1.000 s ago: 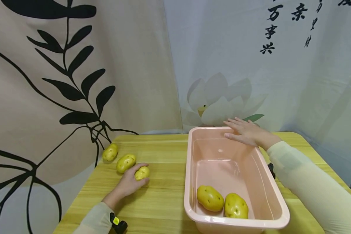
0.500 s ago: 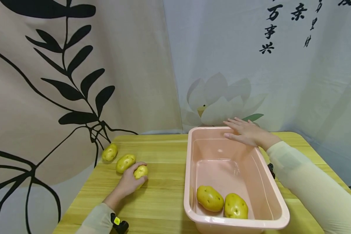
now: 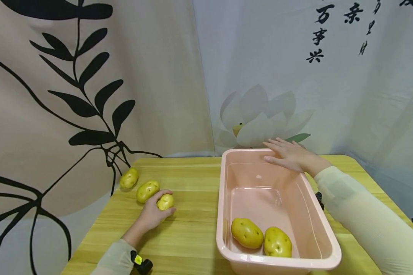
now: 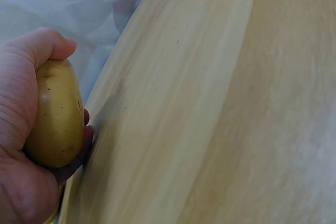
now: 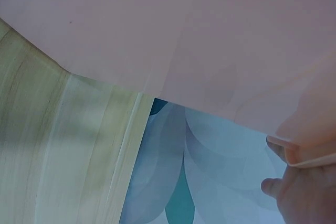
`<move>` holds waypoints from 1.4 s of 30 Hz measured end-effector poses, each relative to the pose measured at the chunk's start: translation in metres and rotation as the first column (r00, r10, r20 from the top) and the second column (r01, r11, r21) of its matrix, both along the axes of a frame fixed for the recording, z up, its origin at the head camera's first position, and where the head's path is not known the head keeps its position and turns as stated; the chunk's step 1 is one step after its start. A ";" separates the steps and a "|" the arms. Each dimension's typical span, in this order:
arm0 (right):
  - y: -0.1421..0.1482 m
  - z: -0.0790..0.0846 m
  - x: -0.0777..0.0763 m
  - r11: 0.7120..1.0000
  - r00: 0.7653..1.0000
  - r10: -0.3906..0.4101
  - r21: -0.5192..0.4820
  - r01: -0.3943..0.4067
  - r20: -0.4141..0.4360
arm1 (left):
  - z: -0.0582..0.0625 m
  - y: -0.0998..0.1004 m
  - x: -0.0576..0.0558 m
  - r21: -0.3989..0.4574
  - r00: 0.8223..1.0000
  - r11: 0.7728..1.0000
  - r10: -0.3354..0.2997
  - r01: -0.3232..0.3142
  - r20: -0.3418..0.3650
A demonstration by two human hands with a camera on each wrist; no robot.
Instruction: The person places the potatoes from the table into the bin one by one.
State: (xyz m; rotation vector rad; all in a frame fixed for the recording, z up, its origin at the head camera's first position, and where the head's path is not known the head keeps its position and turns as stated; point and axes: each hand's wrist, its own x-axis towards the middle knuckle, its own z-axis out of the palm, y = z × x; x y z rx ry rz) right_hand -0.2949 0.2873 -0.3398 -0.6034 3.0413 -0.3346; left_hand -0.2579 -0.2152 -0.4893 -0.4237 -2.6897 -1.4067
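Observation:
My left hand (image 3: 148, 217) grips a yellow potato (image 3: 165, 202) over the left part of the table. In the left wrist view that potato (image 4: 55, 114) sits against the palm, thumb over its top and fingertips curling round its far side. Across the far right corner of a pink plastic basin (image 3: 278, 260) lies my right hand (image 3: 290, 156), its fingers extended over the rim. The right wrist view shows part of this hand (image 5: 304, 198) at the rim, below the basin's large outer wall. Inside the basin, two potatoes (image 3: 246, 233) rest side by side at the near end.
Two more potatoes, one (image 3: 148, 191) right beside my left hand and another (image 3: 129, 178) at the table's left edge, lie on the wooden table (image 3: 192, 229). A printed cloth curtain (image 3: 165, 95) hangs behind the table's back edge.
My left hand has shifted very slightly, and the potato in its grip has turned a little. The right hand and the basin stay where they were.

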 end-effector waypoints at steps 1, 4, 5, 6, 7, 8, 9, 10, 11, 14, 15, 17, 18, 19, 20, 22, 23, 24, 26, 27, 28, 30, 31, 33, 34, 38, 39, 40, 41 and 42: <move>0.000 0.000 0.000 1.000 1.000 -0.003 -0.004 0.003 0.000 | 0.000 0.000 0.000 0.006 1.000 1.000 -0.002 0.002 -0.001; 0.001 -0.001 -0.001 1.000 1.000 -0.004 -0.005 0.004 0.001 | -0.001 0.000 -0.001 0.021 1.000 1.000 -0.010 0.011 -0.006; 0.001 -0.002 -0.001 1.000 1.000 -0.004 -0.005 0.004 0.000 | -0.001 0.001 -0.001 0.021 1.000 1.000 -0.014 0.015 -0.010; 0.001 -0.002 -0.002 1.000 1.000 -0.003 -0.005 0.003 0.000 | -0.001 0.001 -0.001 0.023 1.000 1.000 -0.017 0.017 -0.013; 0.001 -0.003 -0.003 1.000 1.000 -0.003 -0.003 0.003 -0.001 | -0.001 0.001 -0.002 0.026 1.000 0.999 -0.022 0.022 -0.016; 0.001 -0.003 -0.003 1.000 1.000 -0.003 0.000 0.003 -0.002 | -0.001 0.002 -0.002 0.028 0.999 0.999 -0.025 0.026 -0.021; 0.002 -0.003 -0.004 1.000 1.000 -0.003 0.002 0.003 -0.003 | -0.001 0.003 -0.002 0.031 0.999 0.999 -0.030 0.031 -0.025; 0.002 -0.003 -0.004 1.000 1.000 -0.003 0.002 0.003 -0.005 | -0.001 0.004 -0.002 0.034 0.999 0.999 -0.035 0.036 -0.028; 0.002 -0.004 -0.005 1.000 1.000 -0.003 0.002 0.003 -0.005 | 0.000 0.005 -0.002 0.039 0.999 0.998 -0.040 0.041 -0.031; 0.002 -0.003 -0.005 1.000 1.000 -0.003 0.001 0.003 -0.008 | 0.003 0.008 -0.002 0.053 0.998 0.997 -0.049 0.051 -0.041; 0.002 -0.003 -0.005 1.000 1.000 -0.004 0.001 0.004 -0.009 | 0.004 0.010 -0.002 0.058 0.998 0.997 -0.053 0.055 -0.044; 0.002 -0.003 -0.005 1.000 1.000 -0.004 0.001 0.004 -0.009 | 0.007 0.012 -0.001 0.065 0.997 0.996 -0.063 0.066 -0.052; 0.001 -0.003 -0.005 1.000 1.000 -0.005 0.001 0.005 -0.008 | 0.009 0.013 -0.001 0.069 0.996 0.995 -0.066 0.070 -0.055; 0.001 -0.003 -0.005 1.000 1.000 -0.006 0.001 0.006 -0.008 | 0.010 0.015 0.000 0.076 0.996 0.994 -0.071 0.076 -0.059; 0.001 -0.003 -0.005 1.000 1.000 -0.006 0.002 0.006 -0.008 | 0.012 0.016 0.000 0.082 0.995 0.993 -0.076 0.081 -0.060; 0.001 -0.003 -0.005 1.000 1.000 -0.007 0.004 0.007 -0.008 | 0.019 0.020 0.003 0.090 0.995 0.992 -0.085 0.089 -0.049; 0.001 -0.003 -0.004 1.000 1.000 -0.008 0.004 0.008 -0.006 | 0.025 0.022 0.006 0.094 0.995 0.991 -0.088 0.091 -0.042; 0.001 -0.003 -0.005 1.000 1.000 -0.008 0.003 0.008 -0.005 | 0.031 0.025 0.009 0.097 0.995 0.991 -0.091 0.094 -0.035; 0.001 -0.003 -0.005 1.000 1.000 -0.005 0.011 0.005 -0.001 | 0.043 0.030 0.016 0.099 0.995 0.990 -0.100 0.102 -0.021; 0.002 -0.003 -0.005 1.000 1.000 -0.004 0.014 0.004 0.002 | 0.049 0.033 0.019 0.101 0.994 0.989 -0.106 0.107 -0.015; 0.002 -0.003 -0.005 1.000 1.000 -0.002 0.016 0.002 0.006 | 0.056 0.036 0.022 0.099 0.994 0.989 -0.109 0.110 -0.012; 0.002 -0.003 -0.005 1.000 1.000 0.001 0.022 -0.001 0.014 | 0.059 0.038 0.024 0.100 0.993 0.988 -0.116 0.117 -0.019; 0.002 -0.002 -0.005 1.000 1.000 0.003 0.026 -0.003 0.017 | 0.061 0.039 0.025 0.099 0.993 0.988 -0.118 0.120 -0.026; 0.002 -0.002 -0.005 1.000 1.000 0.002 0.023 -0.002 0.016 | 0.063 0.041 0.026 0.101 0.992 0.987 -0.123 0.126 -0.037; 0.002 -0.002 -0.005 1.000 1.000 0.002 0.023 -0.002 0.016 | 0.064 0.042 0.026 0.105 0.991 0.986 -0.125 0.129 -0.042; 0.001 -0.002 -0.004 1.000 1.000 0.003 0.028 -0.003 0.011 | 0.063 0.042 0.024 0.140 0.988 0.979 -0.139 0.146 -0.061; 0.001 -0.002 -0.004 1.000 1.000 0.003 0.030 -0.003 0.009 | 0.060 0.042 0.022 0.155 0.989 0.977 -0.139 0.147 -0.059; 0.001 -0.002 -0.004 0.999 1.000 0.003 0.032 -0.003 0.010 | 0.058 0.042 0.020 0.165 0.989 0.976 -0.136 0.144 -0.058; 0.001 -0.001 -0.004 0.999 1.000 0.005 0.036 -0.005 0.009 | 0.055 0.041 0.019 0.177 0.989 0.974 -0.136 0.143 -0.055; 0.000 -0.001 -0.004 0.999 1.000 0.004 0.034 -0.004 0.008 | 0.052 0.041 0.017 0.190 0.989 0.971 -0.136 0.143 -0.051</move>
